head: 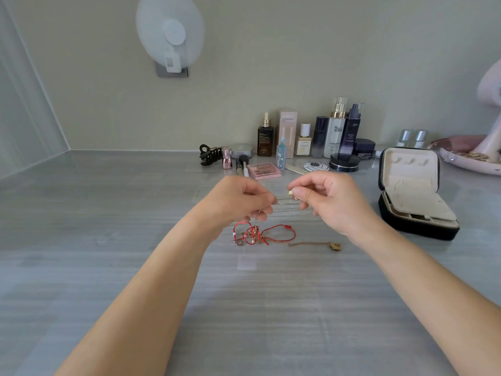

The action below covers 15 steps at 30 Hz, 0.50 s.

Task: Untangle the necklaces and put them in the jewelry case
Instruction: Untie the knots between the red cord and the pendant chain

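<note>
A thin silver chain (286, 207) is stretched between my two hands above the grey table. My left hand (241, 199) pinches one end, and a strand hangs from it down into the tangle. My right hand (322, 196) pinches the other end along with a small pale gold pendant (290, 193). Below them lies a tangle of red cord necklace (260, 234) and a gold chain ending in a gold leaf pendant (335, 246). The black jewelry case (412, 194) stands open at the right, its cream lining showing.
Cosmetic bottles (336, 131), a pink palette (263, 170), brushes and a black hair clip (210, 154) line the back of the table. A pink dish (466, 158) sits at the far right. A white fan (170, 33) hangs on the wall.
</note>
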Tool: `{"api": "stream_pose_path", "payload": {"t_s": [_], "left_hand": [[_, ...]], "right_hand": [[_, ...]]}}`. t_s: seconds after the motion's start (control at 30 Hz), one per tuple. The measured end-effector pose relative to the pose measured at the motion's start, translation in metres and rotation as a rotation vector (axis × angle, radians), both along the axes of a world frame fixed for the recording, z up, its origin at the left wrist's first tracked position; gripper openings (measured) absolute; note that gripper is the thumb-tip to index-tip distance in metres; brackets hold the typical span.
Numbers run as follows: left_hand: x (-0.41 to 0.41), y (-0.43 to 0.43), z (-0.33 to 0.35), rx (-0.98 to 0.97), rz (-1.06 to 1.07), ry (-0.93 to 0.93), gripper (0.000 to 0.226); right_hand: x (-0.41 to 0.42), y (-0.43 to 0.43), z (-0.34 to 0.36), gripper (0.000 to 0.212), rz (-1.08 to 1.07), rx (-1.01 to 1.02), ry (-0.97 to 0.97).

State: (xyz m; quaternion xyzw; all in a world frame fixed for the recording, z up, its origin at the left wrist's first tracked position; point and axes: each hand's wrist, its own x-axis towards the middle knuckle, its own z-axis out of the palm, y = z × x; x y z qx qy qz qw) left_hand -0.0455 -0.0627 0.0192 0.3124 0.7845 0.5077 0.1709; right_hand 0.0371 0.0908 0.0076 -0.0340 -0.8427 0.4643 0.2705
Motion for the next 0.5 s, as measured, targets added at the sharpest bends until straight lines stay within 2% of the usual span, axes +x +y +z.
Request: {"api": "stream_pose_path", "payload": {"t_s": [0.13,0.33,0.43,0.5], "left_hand": [[-0.001,-0.0001,-0.0013,-0.025,-0.026,-0.017,0.009],[0.0032,0.0006,-0.0055,-0.157,-0.145,-0.005,0.007],[0.0048,0.0029,-0.0067,-0.184,-0.138,0.012,0.017],[0.0066,0.0054,-0.0067,-0.121,-0.094,-0.014,0.024]], "right_hand": [[0.0028,0.0013,0.0022,0.021,-0.03,-0.035,0.01],[0.0065,0.0025,0.007,0.02,0.008,-0.236,0.03],[0.008,0.0044,0.0078,0.019,0.03,-0.27,0.04],[0.0082,0.004,0.0078,0.02,0.072,-0.278,0.04]]}}
